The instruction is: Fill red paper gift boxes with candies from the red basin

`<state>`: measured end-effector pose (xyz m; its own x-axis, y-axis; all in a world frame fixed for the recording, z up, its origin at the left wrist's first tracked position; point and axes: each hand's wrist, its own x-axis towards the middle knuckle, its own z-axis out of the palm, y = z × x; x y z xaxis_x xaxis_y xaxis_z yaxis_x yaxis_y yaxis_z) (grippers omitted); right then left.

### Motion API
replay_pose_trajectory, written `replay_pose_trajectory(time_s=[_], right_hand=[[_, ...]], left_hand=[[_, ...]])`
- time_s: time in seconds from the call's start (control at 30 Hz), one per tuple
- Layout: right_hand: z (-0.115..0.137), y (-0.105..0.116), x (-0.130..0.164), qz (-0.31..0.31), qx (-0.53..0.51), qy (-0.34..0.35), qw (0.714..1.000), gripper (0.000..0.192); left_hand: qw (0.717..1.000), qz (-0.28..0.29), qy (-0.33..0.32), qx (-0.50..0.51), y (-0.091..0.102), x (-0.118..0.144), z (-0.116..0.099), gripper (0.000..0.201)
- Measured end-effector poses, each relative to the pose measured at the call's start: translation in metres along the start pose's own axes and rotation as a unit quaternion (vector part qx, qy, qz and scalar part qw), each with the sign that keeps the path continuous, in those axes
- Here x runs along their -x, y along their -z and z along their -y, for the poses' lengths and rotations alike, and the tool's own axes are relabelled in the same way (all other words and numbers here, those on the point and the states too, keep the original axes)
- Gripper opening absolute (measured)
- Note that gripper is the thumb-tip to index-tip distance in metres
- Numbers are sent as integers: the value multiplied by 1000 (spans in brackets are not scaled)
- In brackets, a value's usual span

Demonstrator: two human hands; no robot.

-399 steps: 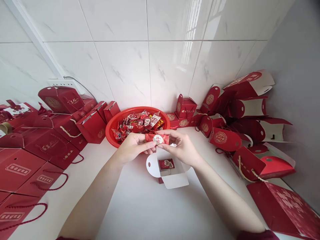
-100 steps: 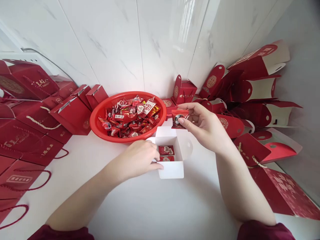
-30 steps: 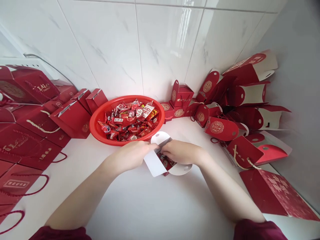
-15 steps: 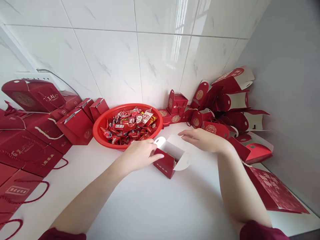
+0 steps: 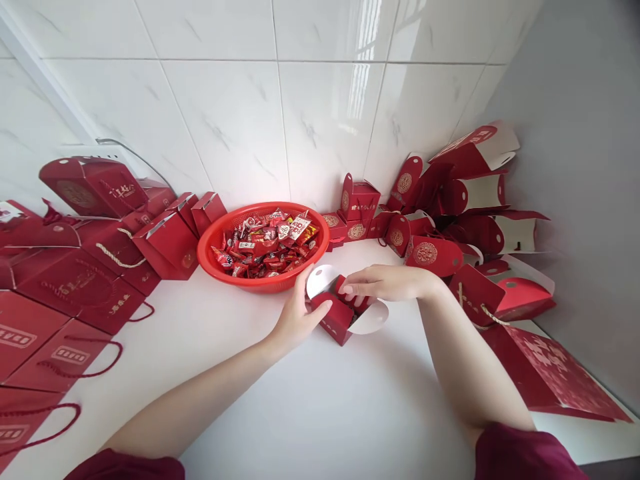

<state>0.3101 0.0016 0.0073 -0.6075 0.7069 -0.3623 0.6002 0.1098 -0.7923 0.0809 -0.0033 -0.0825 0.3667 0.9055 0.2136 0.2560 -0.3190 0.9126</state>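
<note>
A small red cardboard gift box (image 5: pixel 336 323) stands on the white table, with its round-ended white-lined side flaps tilted outward. My left hand (image 5: pixel 299 313) grips its left side, thumb on the front panel and fingers behind the left flap. Over the top, my right hand (image 5: pixel 375 285) has its fingers bent down onto the red far panel, which leans inward. The front panel leans inward too. The box's contents are mostly hidden by the panels and fingers. Just behind my left hand is a red plastic basket (image 5: pixel 205 257) holding many wrapped candies (image 5: pixel 265 243).
Stacked red gift boxes with rope handles (image 5: pixel 83 283) line the left side. Open red boxes (image 5: pixel 483 193) are piled at the right, beside a larger red bag (image 5: pixel 555 370). A small upright box (image 5: pixel 361 200) stands near the tiled wall (image 5: pixel 220 133).
My right hand has moved left and down onto the box; its far panel, upright before, now folds inward. My left thumb has shifted onto the front panel, which also leans in. The view has shifted slightly.
</note>
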Motion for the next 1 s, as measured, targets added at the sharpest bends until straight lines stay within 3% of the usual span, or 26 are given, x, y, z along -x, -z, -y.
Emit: replay_pose_trajectory(time_s=[0.07, 0.2, 0.3, 0.43, 0.63, 1.0], right_hand=[[5, -3, -1, 3, -1, 25, 1000, 46], [19, -12, 2, 29, 22, 128, 991, 47], [26, -20, 4, 44, 57, 190, 979, 66], [29, -31, 5, -2, 101, 209, 973, 88], [24, -47, -10, 26, 160, 152, 975, 88], [39, -66, -13, -49, 211, 139, 966, 36]], left_hand=[[999, 14, 35, 39, 3, 4, 11, 58], [999, 24, 35, -12, 30, 5, 16, 34], [1000, 18, 20, -16, 53, 3, 8, 33], [999, 30, 24, 4, 67, 6, 2, 30], [992, -2, 43, 122, 57, 19, 24, 32], [969, -91, 50, 225, 31, 29, 41, 22]])
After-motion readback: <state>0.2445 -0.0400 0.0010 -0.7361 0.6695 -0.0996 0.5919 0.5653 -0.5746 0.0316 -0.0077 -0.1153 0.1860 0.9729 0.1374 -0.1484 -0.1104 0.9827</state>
